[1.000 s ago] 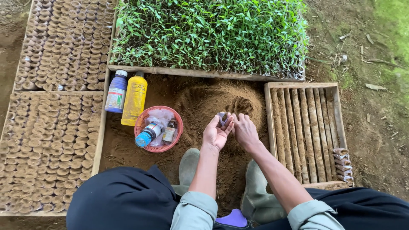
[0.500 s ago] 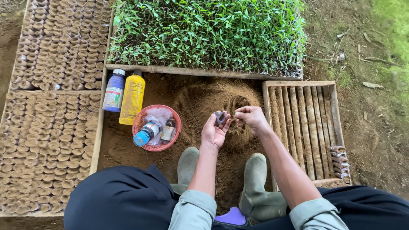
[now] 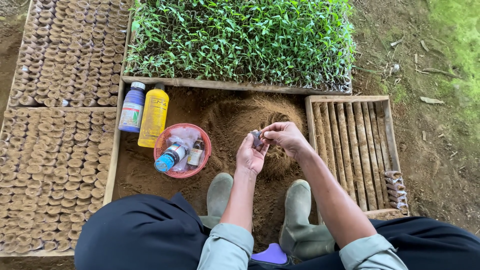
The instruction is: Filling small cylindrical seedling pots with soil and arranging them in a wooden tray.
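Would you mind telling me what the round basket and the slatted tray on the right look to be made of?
The round basket looks like moulded plastic: uniform pinkish red, fine mesh wall. The slatted tray appears to be unfinished wood or bamboo: pale, matte, rough strips dusted with soil.

Soft, even daylight fills the view, with no hard shadows and no glare. The seedlings (image 3: 240,42) and the soil mound (image 3: 250,120) look sharp, colours natural. Straight tray edges bow slightly near the borders (wide-lens distortion). The dark clothing at the bottom shows little detail.
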